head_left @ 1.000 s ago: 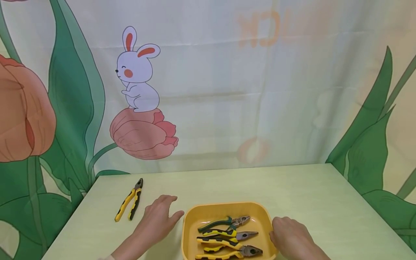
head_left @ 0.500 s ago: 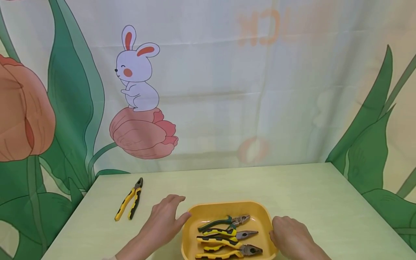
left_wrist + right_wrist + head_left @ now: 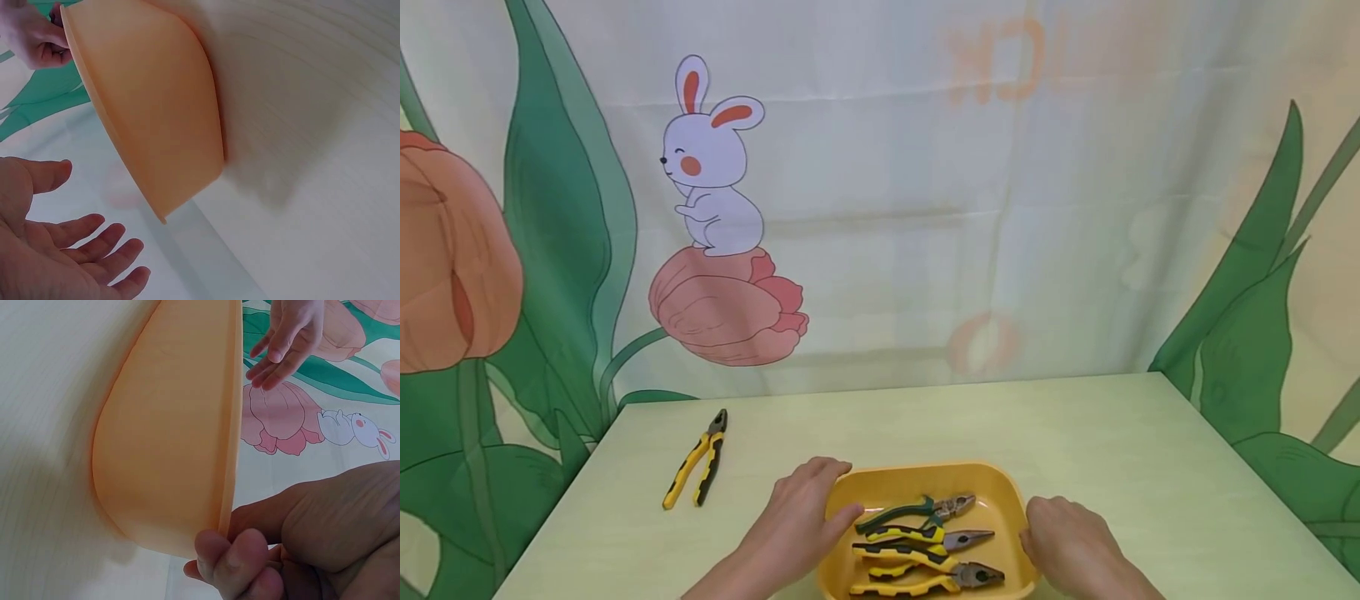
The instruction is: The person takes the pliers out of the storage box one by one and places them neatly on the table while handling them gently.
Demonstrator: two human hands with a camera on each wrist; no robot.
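Note:
A yellow plastic basin [image 3: 917, 470] holds a green-handled pair of pliers [image 3: 910, 510], long-nose pliers [image 3: 917, 537] with yellow-black handles and yellow-black combination pliers [image 3: 936, 567]. My right hand [image 3: 1071, 542] grips the basin's right rim; in the right wrist view, the thumb and curled fingers [image 3: 240, 559] pinch its edge. At the left rim hovers my left hand [image 3: 801, 517], its fingers relaxed and spread. The left wrist view shows that hand's fingers [image 3: 103, 250] apart from the basin wall [image 3: 144, 94]. The basin's near edge is cut off in the head view.
Another pair of yellow-black pliers [image 3: 700, 462] lies on the table [image 3: 1112, 442] at the left, handles spread towards me. Behind the table's back edge hangs a curtain [image 3: 880, 250] printed with a rabbit and tulips.
My left hand has moved right, from beside the basin to over its left rim. The right hand keeps its grip, and the basin has stayed in place.

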